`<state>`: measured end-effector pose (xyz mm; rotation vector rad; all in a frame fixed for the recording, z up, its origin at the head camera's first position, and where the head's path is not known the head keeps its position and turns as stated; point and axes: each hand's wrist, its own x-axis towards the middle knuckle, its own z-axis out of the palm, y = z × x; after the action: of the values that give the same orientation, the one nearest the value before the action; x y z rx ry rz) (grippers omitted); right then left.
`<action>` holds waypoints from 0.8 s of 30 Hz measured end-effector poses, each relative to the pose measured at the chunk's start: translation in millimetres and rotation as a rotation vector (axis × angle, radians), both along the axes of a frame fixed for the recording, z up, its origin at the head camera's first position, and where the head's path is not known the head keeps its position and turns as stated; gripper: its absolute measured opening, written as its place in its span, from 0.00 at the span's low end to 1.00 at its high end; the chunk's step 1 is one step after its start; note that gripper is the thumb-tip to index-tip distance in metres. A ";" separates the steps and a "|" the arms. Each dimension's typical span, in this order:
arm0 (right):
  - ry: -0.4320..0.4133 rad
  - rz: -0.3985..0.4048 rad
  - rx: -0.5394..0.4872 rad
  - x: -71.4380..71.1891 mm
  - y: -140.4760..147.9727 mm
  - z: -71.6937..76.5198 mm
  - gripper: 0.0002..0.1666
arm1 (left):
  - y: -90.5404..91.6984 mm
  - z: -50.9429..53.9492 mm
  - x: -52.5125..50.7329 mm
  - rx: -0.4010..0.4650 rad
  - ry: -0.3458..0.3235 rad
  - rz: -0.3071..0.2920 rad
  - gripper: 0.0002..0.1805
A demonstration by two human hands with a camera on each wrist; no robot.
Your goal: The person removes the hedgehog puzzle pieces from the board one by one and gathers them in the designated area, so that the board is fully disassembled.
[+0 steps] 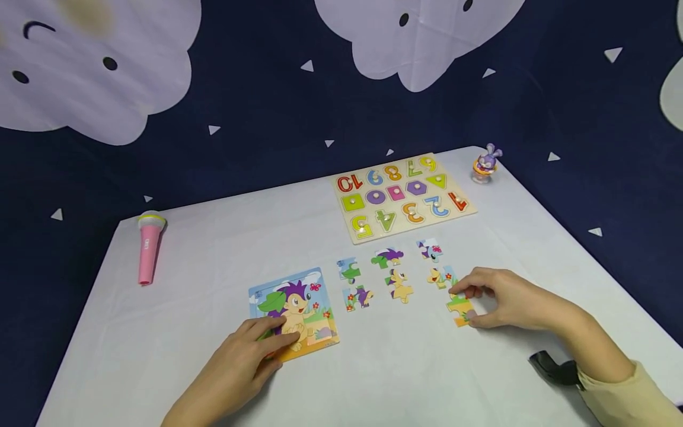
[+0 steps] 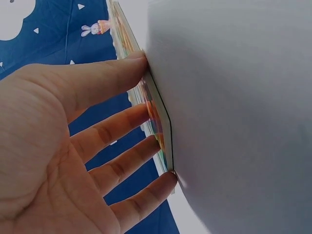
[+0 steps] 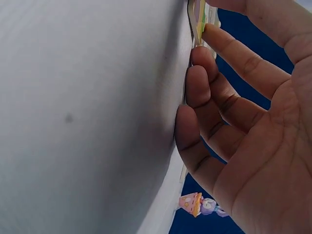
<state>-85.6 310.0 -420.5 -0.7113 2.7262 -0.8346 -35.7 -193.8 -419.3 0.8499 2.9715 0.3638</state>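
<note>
My left hand point(image 1: 242, 359) rests on a square puzzle board point(image 1: 320, 279) printed with a purple-haired hedgehog. Its fairly straight fingers lie on the picture, and the thumb touches the near edge, as the left wrist view also shows. My right hand point(image 1: 509, 301) pinches a yellow and green puzzle piece point(image 1: 461, 311) between thumb and index finger, at the table surface. The other right fingers are bent beneath the palm. Beyond the held piece lies a puzzle piece with a face and red flower point(image 1: 450, 276). More loose pieces, such as a hedgehog body piece point(image 1: 399, 287), lie between the hands.
A wooden number-and-shape board point(image 1: 395, 198) lies at the back. A small purple rabbit figure point(image 1: 484, 165) stands at the far right corner. The pink toy microphone point(image 1: 149, 249) lies at left. Near my right wrist is a black strap-like object point(image 1: 552, 369).
</note>
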 end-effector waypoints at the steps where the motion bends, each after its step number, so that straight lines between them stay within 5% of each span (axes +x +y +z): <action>1: 0.002 0.003 0.000 -0.2 -0.1 0.4 0.28 | 0.0 0.2 0.0 0.000 -0.001 0.001 0.26; 24: -0.039 0.008 0.018 -4.7 -1.6 12.8 0.30 | -1.3 1.0 0.3 0.006 -0.005 0.002 0.25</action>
<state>-90.3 308.4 -407.7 -0.6937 2.6912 -0.8120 -35.3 -195.1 -418.3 0.8458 2.9684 0.3751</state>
